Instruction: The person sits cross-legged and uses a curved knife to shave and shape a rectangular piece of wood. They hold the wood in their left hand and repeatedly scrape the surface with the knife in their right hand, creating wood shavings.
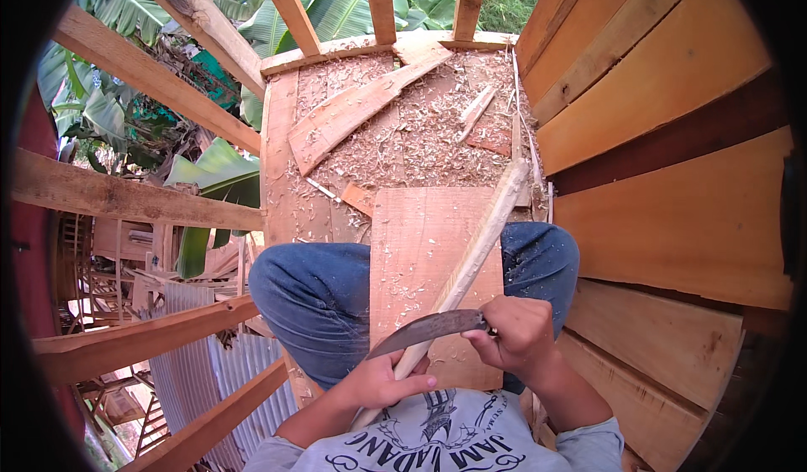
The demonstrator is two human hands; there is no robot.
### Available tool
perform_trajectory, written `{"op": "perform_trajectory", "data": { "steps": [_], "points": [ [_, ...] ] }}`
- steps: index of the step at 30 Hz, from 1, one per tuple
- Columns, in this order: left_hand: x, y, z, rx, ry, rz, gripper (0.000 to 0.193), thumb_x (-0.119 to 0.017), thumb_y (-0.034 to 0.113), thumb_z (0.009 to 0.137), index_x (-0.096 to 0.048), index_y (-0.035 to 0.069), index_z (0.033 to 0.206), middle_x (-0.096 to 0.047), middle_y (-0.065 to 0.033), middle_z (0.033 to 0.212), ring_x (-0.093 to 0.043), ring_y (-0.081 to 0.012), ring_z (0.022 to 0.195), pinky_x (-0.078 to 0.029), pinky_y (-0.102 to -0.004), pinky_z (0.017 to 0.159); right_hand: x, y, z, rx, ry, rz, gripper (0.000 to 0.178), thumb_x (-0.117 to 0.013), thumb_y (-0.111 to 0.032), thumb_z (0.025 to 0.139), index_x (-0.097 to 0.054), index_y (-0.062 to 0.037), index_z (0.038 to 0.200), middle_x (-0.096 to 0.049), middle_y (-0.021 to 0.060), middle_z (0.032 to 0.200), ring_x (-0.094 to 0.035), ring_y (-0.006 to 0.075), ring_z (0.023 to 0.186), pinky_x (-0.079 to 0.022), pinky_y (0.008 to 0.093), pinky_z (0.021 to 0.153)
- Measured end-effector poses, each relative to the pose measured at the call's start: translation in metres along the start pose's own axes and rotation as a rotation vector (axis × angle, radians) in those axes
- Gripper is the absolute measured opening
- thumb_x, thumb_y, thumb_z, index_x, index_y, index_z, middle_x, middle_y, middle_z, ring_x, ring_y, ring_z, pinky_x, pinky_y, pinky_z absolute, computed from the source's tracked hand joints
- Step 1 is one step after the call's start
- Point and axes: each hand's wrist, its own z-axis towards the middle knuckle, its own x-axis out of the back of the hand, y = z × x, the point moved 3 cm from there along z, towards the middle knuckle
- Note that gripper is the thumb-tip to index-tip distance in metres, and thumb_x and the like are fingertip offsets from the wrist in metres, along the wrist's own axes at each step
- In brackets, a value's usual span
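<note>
My right hand is closed round the handle of a knife with a broad, curved dark blade. The blade points left and lies across a long pale wooden stick, just above my left hand. That hand grips the stick near its lower end, the thumb reaching to the right. The stick slants up and right, over a flat wooden board resting on my lap between my knees. Its lower end runs down against my shirt. A few shavings lie on the board.
Shavings cover the plank floor ahead. A tapered wooden piece and small offcuts lie there. Wooden railing bars stand to the left and front, with a drop beyond to corrugated sheets. A plank wall closes the right side.
</note>
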Motion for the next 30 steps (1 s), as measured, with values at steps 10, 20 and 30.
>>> {"op": "perform_trajectory", "data": {
  "steps": [10, 20, 30],
  "points": [
    [0.001, 0.007, 0.002, 0.01, 0.039, 0.099, 0.024, -0.068, 0.006, 0.076, -0.045, 0.004, 0.082, -0.036, 0.0041, 0.062, -0.035, -0.0046, 0.055, -0.029, -0.0225, 0.048, 0.0, 0.022, -0.003, -0.112, 0.031, -0.007, 0.034, -0.067, -0.031, 0.08, -0.051, -0.0062, 0.063, -0.047, 0.0086, 0.051, -0.054, 0.0253, 0.045, -0.039, 0.0336, 0.041],
    [0.008, -0.005, 0.006, 0.004, 0.019, 0.061, 0.029, -0.067, 0.01, 0.078, -0.051, -0.002, 0.098, -0.042, 0.0041, 0.063, -0.039, -0.0041, 0.055, -0.032, -0.0213, 0.049, 0.008, 0.041, 0.007, -0.114, 0.052, -0.166, 0.039, -0.068, -0.034, 0.077, -0.046, -0.0072, 0.06, -0.045, 0.0082, 0.05, -0.051, 0.0252, 0.042, -0.038, 0.0334, 0.039],
    [-0.004, 0.002, 0.008, 0.057, -0.003, 0.09, 0.023, -0.067, 0.006, 0.077, -0.044, 0.004, 0.084, -0.038, 0.0039, 0.062, -0.035, -0.004, 0.054, -0.03, -0.022, 0.047, -0.003, 0.032, 0.0, -0.083, 0.04, 0.025, 0.036, -0.066, -0.029, 0.081, -0.046, -0.0057, 0.062, -0.045, 0.0097, 0.049, -0.051, 0.0261, 0.043, -0.038, 0.0335, 0.04]
  ]
}}
